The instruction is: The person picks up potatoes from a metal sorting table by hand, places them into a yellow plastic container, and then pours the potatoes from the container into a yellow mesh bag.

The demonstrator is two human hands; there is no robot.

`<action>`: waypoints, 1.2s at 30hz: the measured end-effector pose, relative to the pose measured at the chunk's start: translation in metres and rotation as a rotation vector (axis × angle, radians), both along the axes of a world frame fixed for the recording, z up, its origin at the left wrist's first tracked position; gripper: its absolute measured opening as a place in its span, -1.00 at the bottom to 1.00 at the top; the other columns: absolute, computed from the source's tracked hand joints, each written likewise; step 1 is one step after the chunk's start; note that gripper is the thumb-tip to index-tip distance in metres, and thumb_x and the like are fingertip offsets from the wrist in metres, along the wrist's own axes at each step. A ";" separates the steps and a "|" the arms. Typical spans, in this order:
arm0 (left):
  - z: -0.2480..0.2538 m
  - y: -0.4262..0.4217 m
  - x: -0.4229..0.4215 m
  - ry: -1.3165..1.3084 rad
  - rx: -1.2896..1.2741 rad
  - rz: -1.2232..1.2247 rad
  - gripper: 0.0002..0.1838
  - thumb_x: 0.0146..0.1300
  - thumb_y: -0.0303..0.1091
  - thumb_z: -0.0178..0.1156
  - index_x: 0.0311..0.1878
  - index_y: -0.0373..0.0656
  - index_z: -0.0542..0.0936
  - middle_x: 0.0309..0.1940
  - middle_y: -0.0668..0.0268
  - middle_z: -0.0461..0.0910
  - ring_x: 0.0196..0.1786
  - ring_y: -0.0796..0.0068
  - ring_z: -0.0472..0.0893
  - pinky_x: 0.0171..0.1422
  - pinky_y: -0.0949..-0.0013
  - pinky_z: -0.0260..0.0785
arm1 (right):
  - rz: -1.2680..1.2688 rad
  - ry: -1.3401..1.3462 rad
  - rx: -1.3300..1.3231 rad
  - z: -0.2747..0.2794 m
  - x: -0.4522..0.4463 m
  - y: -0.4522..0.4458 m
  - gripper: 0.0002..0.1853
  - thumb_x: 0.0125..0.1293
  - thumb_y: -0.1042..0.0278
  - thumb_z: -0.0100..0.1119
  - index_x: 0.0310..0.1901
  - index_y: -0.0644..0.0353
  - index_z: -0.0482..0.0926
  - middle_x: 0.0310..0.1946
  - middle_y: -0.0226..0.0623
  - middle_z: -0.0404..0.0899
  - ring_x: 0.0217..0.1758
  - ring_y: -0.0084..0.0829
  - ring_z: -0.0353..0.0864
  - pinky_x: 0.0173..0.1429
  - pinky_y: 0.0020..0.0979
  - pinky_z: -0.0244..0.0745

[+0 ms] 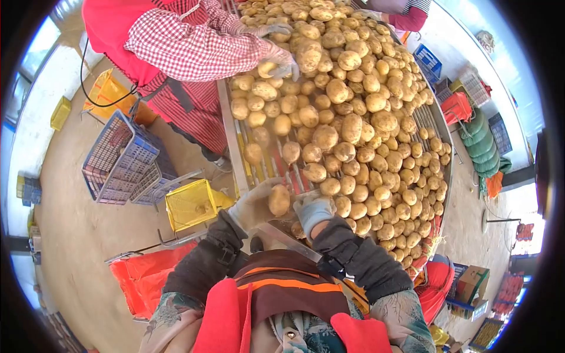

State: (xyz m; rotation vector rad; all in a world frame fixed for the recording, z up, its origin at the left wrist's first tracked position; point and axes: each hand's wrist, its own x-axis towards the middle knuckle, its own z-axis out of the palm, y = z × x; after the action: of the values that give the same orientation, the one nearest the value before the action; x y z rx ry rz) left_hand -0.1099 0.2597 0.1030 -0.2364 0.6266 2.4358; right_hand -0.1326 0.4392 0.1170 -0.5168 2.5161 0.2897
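My left hand (250, 207), in a dusty light glove, is at the near left edge of the sorting table, its fingers closed around a brown potato (279, 200). Slightly blurred, that potato is raised above the slats. To its right, my right hand (315, 212) wears a grey-blue glove and has its fingers curled down at the edge of the potato pile (376, 159). What those fingers grip, if anything, is hidden beneath them. Between and beyond my hands, the bars of the slatted table (240, 167) show.
Across the left side, a person in checked sleeves (200, 47) has gloved hands in the potatoes; another person's sleeve (410, 17) shows at the far end. Blue crates (112, 159), a yellow basket (191, 206) and a red sack (147, 276) stand on the left.
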 end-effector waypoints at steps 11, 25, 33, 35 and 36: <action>-0.021 -0.021 0.075 -0.082 0.134 0.180 -0.45 0.36 -0.11 0.06 0.41 0.20 0.29 0.27 0.30 0.41 0.25 0.16 0.46 0.18 -0.04 0.42 | -0.395 -0.416 -0.954 0.003 0.000 -0.006 -0.16 0.02 0.00 0.45 0.24 0.25 0.26 -0.03 -0.07 0.54 0.04 -0.26 0.57 0.11 -0.31 0.49; -0.036 -0.063 0.104 0.076 0.285 0.413 -0.32 0.21 0.28 0.04 0.28 0.07 0.40 0.34 0.15 0.32 0.35 -0.09 0.33 0.33 -0.17 0.29 | -0.900 -0.363 -2.009 0.007 0.028 -0.082 -0.42 0.10 0.43 0.36 0.11 0.14 0.24 -0.02 -0.24 0.42 -0.11 -0.41 0.52 -0.12 -0.38 0.57; -0.072 -0.176 0.147 -0.273 -0.057 0.738 -0.34 0.27 0.24 0.04 0.26 -0.05 0.39 0.22 0.15 0.45 0.23 0.05 0.45 0.20 -0.06 0.42 | -0.507 0.139 -1.295 -0.163 -0.027 0.073 -0.35 0.12 0.38 0.31 0.26 0.06 0.29 0.07 -0.14 0.45 0.11 -0.25 0.52 0.08 -0.16 0.51; -0.112 -0.202 0.141 -0.409 -0.140 0.803 -0.45 0.31 0.09 0.11 0.20 -0.11 0.43 0.13 0.19 0.50 0.21 0.18 0.46 0.27 -0.05 0.33 | -0.231 0.279 -0.746 -0.070 -0.009 0.048 -0.30 0.10 0.23 0.34 0.29 0.03 0.30 0.17 -0.13 0.39 0.25 -0.17 0.39 0.25 -0.06 0.33; -0.119 -0.214 0.139 -0.405 -0.139 0.794 -0.45 0.31 0.09 0.11 0.20 -0.11 0.43 0.13 0.19 0.50 0.21 0.18 0.46 0.27 -0.05 0.33 | -0.083 0.352 -0.499 -0.020 0.000 0.033 -0.28 0.08 0.16 0.35 0.30 0.01 0.30 0.22 -0.13 0.35 0.31 -0.13 0.33 0.34 -0.01 0.23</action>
State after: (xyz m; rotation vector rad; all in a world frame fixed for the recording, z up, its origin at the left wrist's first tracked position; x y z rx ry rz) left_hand 0.0296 0.0458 -0.0161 -1.1966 0.5832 2.9327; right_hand -0.1329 0.4726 0.0974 -0.5877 2.9527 -0.3186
